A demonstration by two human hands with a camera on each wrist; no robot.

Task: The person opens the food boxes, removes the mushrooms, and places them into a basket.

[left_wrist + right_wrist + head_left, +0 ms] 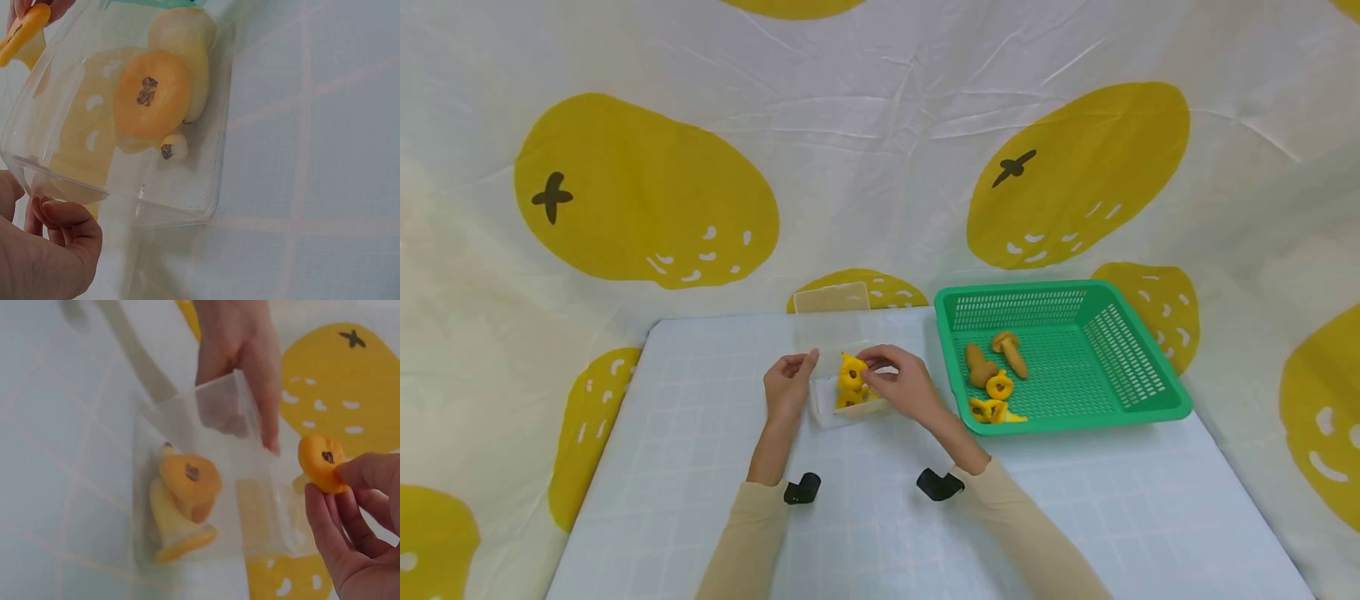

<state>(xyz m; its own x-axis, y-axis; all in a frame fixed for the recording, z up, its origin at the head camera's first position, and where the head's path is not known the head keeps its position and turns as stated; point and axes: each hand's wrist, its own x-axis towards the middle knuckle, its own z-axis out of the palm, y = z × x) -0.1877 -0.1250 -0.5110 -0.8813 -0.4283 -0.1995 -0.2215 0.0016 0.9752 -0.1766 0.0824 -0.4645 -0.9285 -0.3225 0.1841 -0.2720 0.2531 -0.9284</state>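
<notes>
A clear plastic box (823, 417) with its hinged lid (831, 321) raised stands on the table. My left hand (786, 387) is at its left side, with curled fingers and thumb holding the rim. Over the box, my right hand (904, 382) pinches a small yellow mushroom (320, 464) between thumb and fingers; it looks like a toy. Through the box wall in the left wrist view I see an orange mushroom (153, 94) with a dark spot, and a pale yellow mushroom (199, 75) beside it. A small dark-tipped piece (175, 147) lies near them.
Right of the box is a green perforated basket (1075, 427). Along its left side lie two brown mushrooms (981, 367) and several yellow ones (992, 411). A pale checked cloth (850, 517) covers the table; a fruit-print curtain (880, 167) hangs behind it.
</notes>
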